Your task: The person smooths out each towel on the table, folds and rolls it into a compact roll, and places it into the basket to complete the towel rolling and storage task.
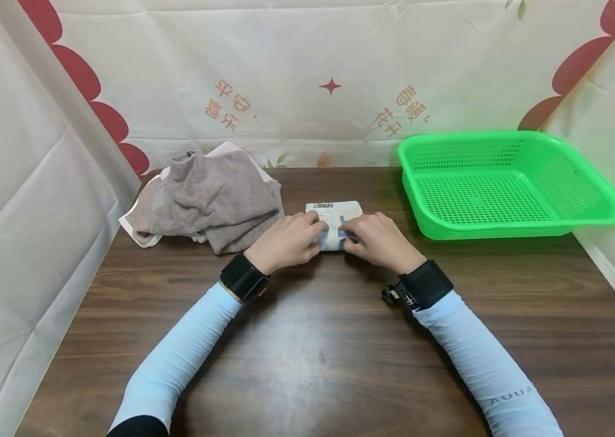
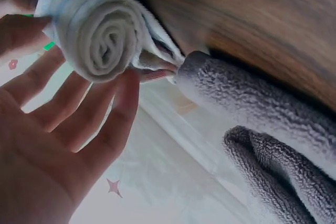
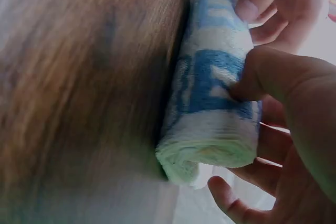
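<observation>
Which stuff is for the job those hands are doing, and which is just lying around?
For the job:
- white-and-blue rolled towel
- left grip and right grip, both on it
- wooden table underneath

Lying around, untouched (maybe part of the job too):
- heap of cloths
- green basket

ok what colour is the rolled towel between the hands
The rolled towel is mostly white with blue patterning, seen best in the right wrist view.

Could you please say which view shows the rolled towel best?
The right wrist view, because it shows the rolled towel closely and lengthwise. The left wrist view shows its spiral end; the head view shows it small, partly covered by fingers.
</observation>
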Demonstrator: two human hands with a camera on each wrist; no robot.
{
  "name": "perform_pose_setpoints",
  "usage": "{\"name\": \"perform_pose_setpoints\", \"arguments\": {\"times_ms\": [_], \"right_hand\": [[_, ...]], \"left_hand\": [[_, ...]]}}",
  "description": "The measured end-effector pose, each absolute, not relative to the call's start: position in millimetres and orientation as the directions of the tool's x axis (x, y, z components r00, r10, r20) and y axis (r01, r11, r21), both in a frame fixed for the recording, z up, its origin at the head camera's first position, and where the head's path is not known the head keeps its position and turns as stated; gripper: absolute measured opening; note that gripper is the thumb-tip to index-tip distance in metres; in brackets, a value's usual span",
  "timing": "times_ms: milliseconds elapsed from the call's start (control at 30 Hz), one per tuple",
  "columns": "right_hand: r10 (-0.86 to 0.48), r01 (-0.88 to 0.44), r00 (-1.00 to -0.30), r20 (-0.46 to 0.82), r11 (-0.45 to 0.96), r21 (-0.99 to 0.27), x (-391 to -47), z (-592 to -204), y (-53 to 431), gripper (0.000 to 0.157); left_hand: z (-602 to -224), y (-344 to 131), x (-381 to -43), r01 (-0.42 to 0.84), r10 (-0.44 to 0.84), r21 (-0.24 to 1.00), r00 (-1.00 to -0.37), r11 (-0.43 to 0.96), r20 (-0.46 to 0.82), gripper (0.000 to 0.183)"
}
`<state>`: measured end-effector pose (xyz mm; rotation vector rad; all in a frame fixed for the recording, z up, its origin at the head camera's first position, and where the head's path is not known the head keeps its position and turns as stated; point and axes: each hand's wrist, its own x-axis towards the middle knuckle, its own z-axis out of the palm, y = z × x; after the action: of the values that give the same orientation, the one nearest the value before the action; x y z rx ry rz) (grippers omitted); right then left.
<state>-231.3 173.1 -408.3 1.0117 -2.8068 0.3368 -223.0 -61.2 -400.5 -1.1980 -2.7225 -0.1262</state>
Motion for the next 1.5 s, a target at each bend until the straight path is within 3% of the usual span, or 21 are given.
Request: {"name": "perform_pose_setpoints", "arguments": {"times_ms": [100,267,533,733,833,1000,1133,1333,1500], "right_hand": [[-0.578,-0.6,-0.8,0.162,0.764,-0.236,-232.0,-409.1,173.8,0.013],[-0.552,-0.559,-0.826,0.113,0.778,-0.287,-232.0,-409.0,173.9,0.024],[-0.59,-0.62,-0.784,0.195,0.758,-0.202,-228.5,-404.9,175.9,0.033],[-0.639,-0.675,-0.728,0.246,0.731,-0.098,-225.4,-403.8,173.5,0.043],[-0.649,-0.687,-0.718,0.249,0.719,-0.104,-225.6,-404.8,172.6,0.039],[-0.634,-0.676,-0.732,0.25,0.722,-0.148,-227.0,-409.6,173.6,0.034],[-0.596,-0.633,-0.773,0.216,0.743,-0.216,-230.0,-415.0,175.7,0.033],[-0.563,-0.579,-0.813,0.149,0.757,-0.301,-231.7,-413.4,176.2,0.035],[-0.565,-0.578,-0.814,0.134,0.767,-0.28,-227.3,-406.9,174.3,0.044]], "left_hand": [[-401.0,-60.0,-222.5,0.737,0.727,-0.016,-0.663,0.676,0.176,0.04],[-402.0,-58.5,-222.1,0.758,0.746,-0.039,-0.63,0.651,0.218,0.029],[-403.4,-61.2,-223.8,0.786,0.76,0.001,-0.598,0.618,0.254,0.013],[-401.6,-62.0,-227.2,0.749,0.74,0.082,-0.663,0.658,0.115,0.028],[-399.3,-61.2,-227.5,0.727,0.724,0.125,-0.686,0.676,0.071,0.035],[-398.1,-59.9,-226.0,0.726,0.717,0.113,-0.688,0.679,0.108,0.039],[-400.6,-59.1,-224.2,0.742,0.726,0.073,-0.668,0.666,0.164,0.055],[-404.5,-59.4,-224.1,0.777,0.75,0.058,-0.622,0.627,0.227,0.036],[-402.9,-60.6,-224.2,0.763,0.746,0.118,-0.646,0.635,0.161,0.033]]}}
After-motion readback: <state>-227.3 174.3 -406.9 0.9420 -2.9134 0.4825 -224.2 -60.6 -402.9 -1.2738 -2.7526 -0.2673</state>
